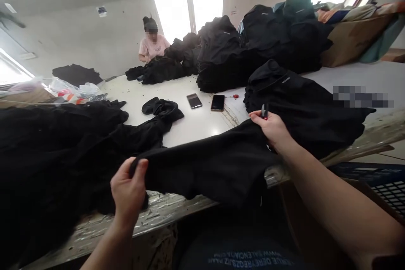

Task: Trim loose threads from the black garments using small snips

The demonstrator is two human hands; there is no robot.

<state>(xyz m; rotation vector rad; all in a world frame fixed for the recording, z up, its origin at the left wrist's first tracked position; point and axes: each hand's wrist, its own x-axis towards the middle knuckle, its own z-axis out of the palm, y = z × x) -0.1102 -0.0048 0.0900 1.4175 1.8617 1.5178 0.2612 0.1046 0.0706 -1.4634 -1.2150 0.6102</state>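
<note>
A black garment (pixel 205 164) is stretched between my two hands over the table's front edge. My left hand (pixel 129 185) pinches its left end between thumb and fingers. At the other end my right hand (pixel 272 128) grips the cloth, and a small dark tool with a red part (pixel 264 112), perhaps thread snips, pokes up from the same fist. Just beyond the right hand lies a stack of folded black garments (pixel 303 105). A large heap of black garments (pixel 47 147) spreads on the left, close to my left hand.
On the white table (pixel 199 128) lie two phones (pixel 194 101) (pixel 218 102) and a small red item (pixel 236 96). Tall black garment piles (pixel 221 55) stand behind, beside a cardboard box (pixel 354 40). A person in a pink shirt (pixel 153 47) is at the far side. A dark crate (pixel 386 190) sits lower right.
</note>
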